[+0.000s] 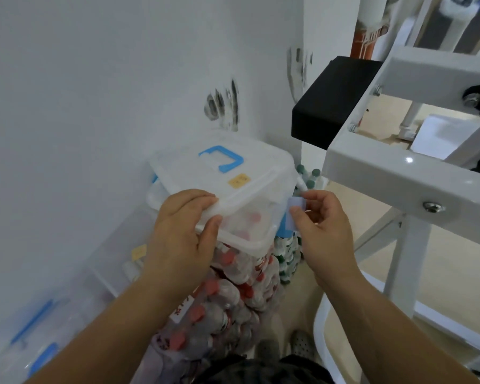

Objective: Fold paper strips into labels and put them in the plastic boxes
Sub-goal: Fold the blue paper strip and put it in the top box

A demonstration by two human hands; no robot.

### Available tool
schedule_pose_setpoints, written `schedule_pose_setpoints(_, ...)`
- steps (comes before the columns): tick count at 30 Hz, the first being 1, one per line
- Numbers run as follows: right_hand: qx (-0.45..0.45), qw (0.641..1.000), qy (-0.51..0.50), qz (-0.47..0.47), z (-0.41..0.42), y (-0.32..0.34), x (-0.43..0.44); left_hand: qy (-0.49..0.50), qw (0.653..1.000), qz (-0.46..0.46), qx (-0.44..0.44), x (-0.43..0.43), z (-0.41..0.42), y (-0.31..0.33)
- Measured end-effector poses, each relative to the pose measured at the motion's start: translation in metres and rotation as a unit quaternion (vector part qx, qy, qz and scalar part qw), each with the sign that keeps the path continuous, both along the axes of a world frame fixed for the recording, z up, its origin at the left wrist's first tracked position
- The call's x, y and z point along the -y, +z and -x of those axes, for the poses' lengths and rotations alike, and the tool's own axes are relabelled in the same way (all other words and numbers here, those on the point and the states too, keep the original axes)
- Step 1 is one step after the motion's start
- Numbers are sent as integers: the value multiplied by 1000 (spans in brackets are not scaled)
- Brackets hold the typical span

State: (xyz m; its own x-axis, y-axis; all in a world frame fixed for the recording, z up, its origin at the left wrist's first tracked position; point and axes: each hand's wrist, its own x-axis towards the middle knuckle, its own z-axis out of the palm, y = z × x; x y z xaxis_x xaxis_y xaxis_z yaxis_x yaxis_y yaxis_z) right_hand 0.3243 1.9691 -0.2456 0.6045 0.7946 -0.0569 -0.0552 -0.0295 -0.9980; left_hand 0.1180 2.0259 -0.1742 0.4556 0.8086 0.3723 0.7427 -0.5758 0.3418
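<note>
A clear plastic box lid (pixel 233 187) with a blue handle (pixel 222 157) and a yellow sticker (pixel 239 180) is tilted up at the middle of the view. My left hand (pixel 186 231) grips its near edge, fingers on top and thumb underneath. My right hand (pixel 322 228) pinches a small folded light-blue paper label (pixel 296 205) next to the lid's right corner. Under the lid the box holds small bottles with red caps (pixel 227 275).
More clear plastic boxes (pixel 67 309) with blue latches lie along the white wall at the left. Green-capped bottles (pixel 309 178) stand behind the box. A white metal frame (pixel 416 173) with a black block (pixel 330 103) rises at the right. My shoes show at the bottom.
</note>
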Motion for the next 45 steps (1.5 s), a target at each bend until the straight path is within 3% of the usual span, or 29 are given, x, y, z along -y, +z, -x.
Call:
schedule_pose_setpoints(14, -32, 986, 110, -123, 96, 89, 28, -35, 997, -10, 69, 30, 121, 36)
schedule_pose_setpoints(21, 50, 981, -35, -184, 144, 93, 65, -77, 994, 17, 70, 46, 195, 38)
schedule_pose_setpoints(25, 116, 987, 41, -108, 167, 92, 76, -114, 991, 67, 35, 55, 237, 23)
schedule_pose_setpoints(32, 110, 984, 138, 31, 222, 69, 74, -140, 986, 96, 9, 69, 299, -4)
schedule_pose_setpoints(41, 96, 964, 240, 54, 281, 59, 87, -28, 981, 179, 72, 85, 359, -11)
schedule_pose_setpoints(45, 75, 939, 326, 75, 303, 49, 92, 63, 978, 195, 29, 85, 359, -19)
